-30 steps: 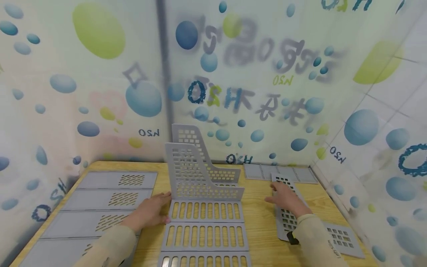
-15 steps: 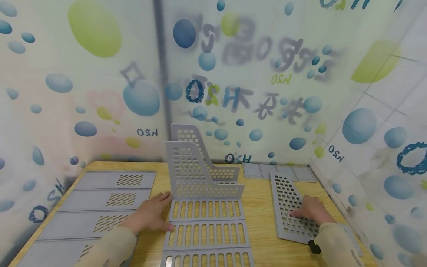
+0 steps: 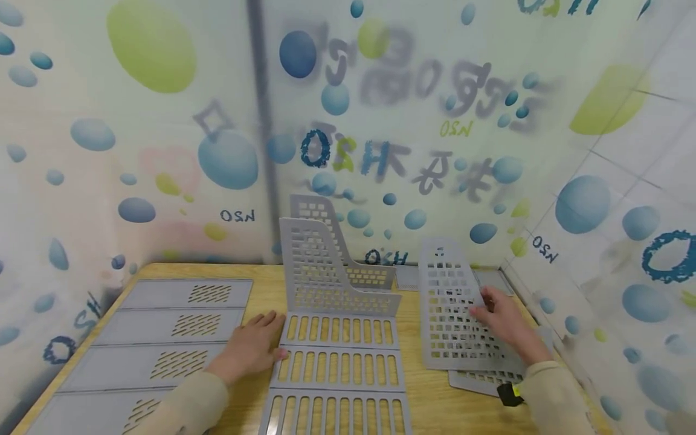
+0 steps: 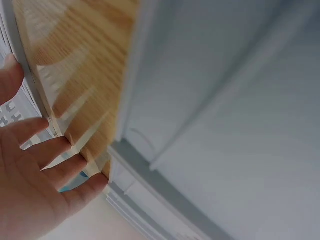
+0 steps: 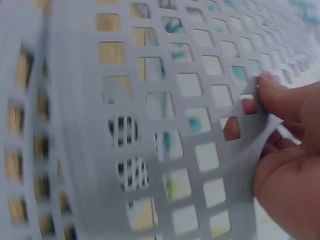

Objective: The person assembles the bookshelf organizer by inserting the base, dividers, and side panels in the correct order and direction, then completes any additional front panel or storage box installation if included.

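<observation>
In the head view, my left hand (image 3: pixel 252 350) lies spread with fairly straight fingers at the left edge of a grey slotted panel (image 3: pixel 339 349). The left wrist view has its fingertips and thumb along that edge. Rising at the far end of the slotted panel are two grey perforated side panels, a front one (image 3: pixel 317 284) and a rear one (image 3: pixel 337 241). My right hand (image 3: pixel 502 320) pinches the slanted edge of another perforated side panel (image 3: pixel 448 302), tilted up off the table; its thumb shows over the holes in the right wrist view. A similar panel (image 3: pixel 473 382) lies beneath.
On the left of the wooden table (image 3: pixel 424 405) lies a long grey panel (image 3: pixel 138 326) with folds and slanted slots. A flat grey panel (image 3: pixel 406 278) lies at the back right, partly hidden. A patterned curtain (image 3: pixel 370 199) hangs close behind the table.
My right hand moved right along the lying perforated panels, then raised the top one, tilting it up. The two standing side panels shifted slightly right and away; my left hand barely moved.
</observation>
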{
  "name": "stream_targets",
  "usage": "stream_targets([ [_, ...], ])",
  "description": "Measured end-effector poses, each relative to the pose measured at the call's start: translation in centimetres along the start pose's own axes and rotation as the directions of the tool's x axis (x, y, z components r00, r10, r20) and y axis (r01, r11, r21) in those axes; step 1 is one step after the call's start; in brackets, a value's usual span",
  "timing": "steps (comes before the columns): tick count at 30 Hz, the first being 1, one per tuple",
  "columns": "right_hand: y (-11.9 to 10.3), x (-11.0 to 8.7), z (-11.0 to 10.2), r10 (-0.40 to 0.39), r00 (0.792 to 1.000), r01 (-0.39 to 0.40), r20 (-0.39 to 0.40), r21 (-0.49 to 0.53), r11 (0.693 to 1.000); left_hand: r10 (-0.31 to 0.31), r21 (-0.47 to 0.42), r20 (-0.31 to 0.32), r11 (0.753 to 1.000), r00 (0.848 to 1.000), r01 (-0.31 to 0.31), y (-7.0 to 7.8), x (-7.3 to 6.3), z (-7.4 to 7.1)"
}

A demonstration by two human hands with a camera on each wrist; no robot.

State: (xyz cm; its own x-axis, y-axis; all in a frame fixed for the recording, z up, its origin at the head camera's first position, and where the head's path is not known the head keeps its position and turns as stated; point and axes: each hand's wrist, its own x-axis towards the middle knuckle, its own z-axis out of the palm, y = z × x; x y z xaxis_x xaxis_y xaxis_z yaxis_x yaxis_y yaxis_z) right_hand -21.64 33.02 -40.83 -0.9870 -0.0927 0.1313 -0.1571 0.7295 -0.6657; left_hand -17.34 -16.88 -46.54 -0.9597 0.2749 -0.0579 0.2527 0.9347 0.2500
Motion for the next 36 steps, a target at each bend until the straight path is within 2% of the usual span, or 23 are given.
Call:
stream_targets([
  [3, -1.6, -0.3, 1.1, -0.117, 0.992, 0.121, -0.04, 0.094, 0.988, 0.013, -0.003, 0.001, 1.0, 1.0, -0.013, -0.1, -0.1, -0.1],
  [5, -2.2, -0.4, 1.8, -0.145, 0.987, 0.153, -0.068, 0.131, 0.98, 0.017, -0.008, 0.005, 1.0, 1.0, -0.017, -0.2, -0.1, -0.1],
  [10, -2.6, -0.3, 2.4, -0.144, 0.985, 0.158, -0.097, 0.155, 0.975, 0.018, -0.014, 0.011, 1.0, 1.0, -0.018, -0.3, 0.0, -0.1],
  [20, -2.4, -0.9, 2.0, -0.17, 0.981, 0.184, -0.09, 0.193, 0.964, 0.023, -0.006, 0.02, 1.0, 1.0, -0.023, -0.5, 0.0, 0.0],
  [29, -2.0, -1.4, 2.3, -0.221, 0.969, 0.24, -0.108, 0.221, 0.945, 0.028, -0.01, 0.018, 1.0, 0.999, -0.027, -0.3, 0.0, -0.2],
  [36, -1.5, -1.7, 2.2, -0.251, 0.968, 0.248, -0.023, 0.273, 0.93, 0.027, -0.016, 0.019, 1.0, 0.999, -0.026, -0.4, 0.0, -0.1],
])
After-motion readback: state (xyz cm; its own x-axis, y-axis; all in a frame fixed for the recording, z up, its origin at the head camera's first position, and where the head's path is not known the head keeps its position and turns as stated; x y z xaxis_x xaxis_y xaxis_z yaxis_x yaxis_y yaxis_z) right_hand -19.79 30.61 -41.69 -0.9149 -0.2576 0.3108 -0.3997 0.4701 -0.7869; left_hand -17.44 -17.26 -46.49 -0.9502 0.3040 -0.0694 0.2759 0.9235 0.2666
